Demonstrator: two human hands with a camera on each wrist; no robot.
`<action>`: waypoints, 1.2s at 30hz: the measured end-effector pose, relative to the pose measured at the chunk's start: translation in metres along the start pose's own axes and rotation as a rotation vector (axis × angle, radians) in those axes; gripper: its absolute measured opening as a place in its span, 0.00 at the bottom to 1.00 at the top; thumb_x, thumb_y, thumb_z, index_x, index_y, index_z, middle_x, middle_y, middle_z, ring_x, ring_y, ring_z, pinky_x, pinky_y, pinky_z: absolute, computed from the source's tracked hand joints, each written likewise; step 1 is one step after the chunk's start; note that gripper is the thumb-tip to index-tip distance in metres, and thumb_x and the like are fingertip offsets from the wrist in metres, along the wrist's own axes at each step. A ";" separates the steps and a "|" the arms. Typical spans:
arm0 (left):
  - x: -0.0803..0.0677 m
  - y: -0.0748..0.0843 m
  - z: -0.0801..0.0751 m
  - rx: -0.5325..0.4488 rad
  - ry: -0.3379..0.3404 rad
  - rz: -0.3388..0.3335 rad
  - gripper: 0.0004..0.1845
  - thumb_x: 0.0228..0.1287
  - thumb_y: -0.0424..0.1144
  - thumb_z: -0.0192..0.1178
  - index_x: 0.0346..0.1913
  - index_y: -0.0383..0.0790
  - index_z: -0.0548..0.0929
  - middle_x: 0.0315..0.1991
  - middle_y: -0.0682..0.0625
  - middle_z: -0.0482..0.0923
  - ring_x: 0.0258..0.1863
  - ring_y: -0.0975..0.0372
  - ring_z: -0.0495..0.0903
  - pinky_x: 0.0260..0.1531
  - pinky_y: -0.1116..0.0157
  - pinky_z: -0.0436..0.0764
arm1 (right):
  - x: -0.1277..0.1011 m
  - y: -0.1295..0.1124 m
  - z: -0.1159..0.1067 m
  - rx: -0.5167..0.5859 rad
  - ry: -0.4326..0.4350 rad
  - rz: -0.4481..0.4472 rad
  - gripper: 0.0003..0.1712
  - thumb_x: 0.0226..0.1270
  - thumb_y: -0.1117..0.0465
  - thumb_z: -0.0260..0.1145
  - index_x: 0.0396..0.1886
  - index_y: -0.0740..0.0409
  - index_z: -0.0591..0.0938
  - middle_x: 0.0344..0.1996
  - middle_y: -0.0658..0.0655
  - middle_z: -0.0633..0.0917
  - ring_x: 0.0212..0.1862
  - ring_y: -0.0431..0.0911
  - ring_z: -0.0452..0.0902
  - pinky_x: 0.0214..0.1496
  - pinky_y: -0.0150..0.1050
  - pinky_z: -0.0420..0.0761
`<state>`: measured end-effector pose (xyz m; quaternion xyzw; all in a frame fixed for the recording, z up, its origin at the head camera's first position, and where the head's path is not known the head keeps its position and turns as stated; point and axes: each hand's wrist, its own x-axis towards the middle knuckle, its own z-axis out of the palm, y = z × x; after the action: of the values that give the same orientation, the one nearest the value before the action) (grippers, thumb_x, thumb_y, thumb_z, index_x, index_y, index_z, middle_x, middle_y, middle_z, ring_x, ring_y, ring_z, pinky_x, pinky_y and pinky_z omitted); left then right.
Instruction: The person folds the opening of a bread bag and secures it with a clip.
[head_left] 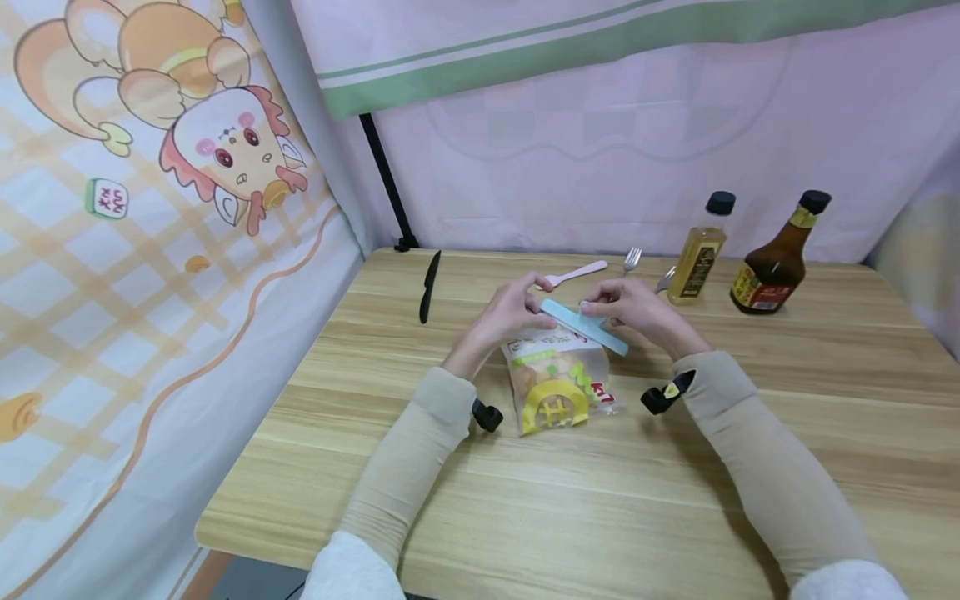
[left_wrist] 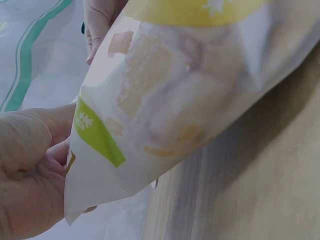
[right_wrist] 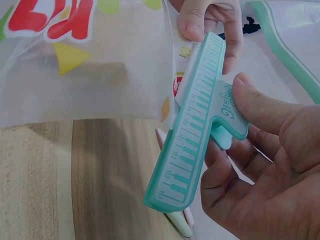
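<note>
Snack bag (head_left: 558,379) is held upright on the bench (head_left: 750,467), centre front, w/ a teal sealing clip (head_left: 585,327) set across its top edge. For a clean seal, the bag mouth should prob. be kept flat & fully inside the clip before it's pressed closed. Left hand (head_left: 510,312): fingers curled narrow, bag top & clip end pinched. Right hand (head_left: 633,307): thumb & fingers closed on the clip's tab. Knife (head_left: 429,286), fork (head_left: 632,260) & two bottles (head_left: 776,254) lie well apart behind.
</note>
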<state>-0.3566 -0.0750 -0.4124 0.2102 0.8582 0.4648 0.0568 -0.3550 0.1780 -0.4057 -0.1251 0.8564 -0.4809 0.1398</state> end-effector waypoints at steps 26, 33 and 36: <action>0.003 -0.003 0.006 0.068 -0.047 0.058 0.24 0.69 0.35 0.71 0.64 0.41 0.75 0.41 0.41 0.87 0.43 0.55 0.87 0.44 0.65 0.83 | -0.002 0.004 0.004 0.027 0.044 0.024 0.20 0.78 0.53 0.67 0.58 0.61 0.76 0.40 0.51 0.82 0.41 0.43 0.78 0.42 0.38 0.84; 0.004 -0.009 0.004 0.171 -0.059 0.023 0.17 0.75 0.37 0.64 0.62 0.38 0.79 0.52 0.41 0.87 0.53 0.53 0.86 0.55 0.58 0.85 | -0.006 0.017 -0.003 -0.033 0.123 0.037 0.13 0.79 0.54 0.66 0.44 0.59 0.75 0.34 0.48 0.80 0.38 0.43 0.75 0.37 0.38 0.82; 0.004 -0.011 0.003 0.230 -0.073 -0.008 0.17 0.74 0.38 0.63 0.62 0.38 0.82 0.59 0.41 0.85 0.60 0.51 0.84 0.63 0.54 0.82 | -0.008 0.024 -0.007 -0.083 0.154 0.027 0.13 0.80 0.55 0.65 0.45 0.63 0.77 0.34 0.51 0.79 0.35 0.43 0.74 0.35 0.35 0.80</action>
<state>-0.3622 -0.0761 -0.4229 0.2290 0.9041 0.3549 0.0654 -0.3521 0.1980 -0.4218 -0.0819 0.8854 -0.4514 0.0749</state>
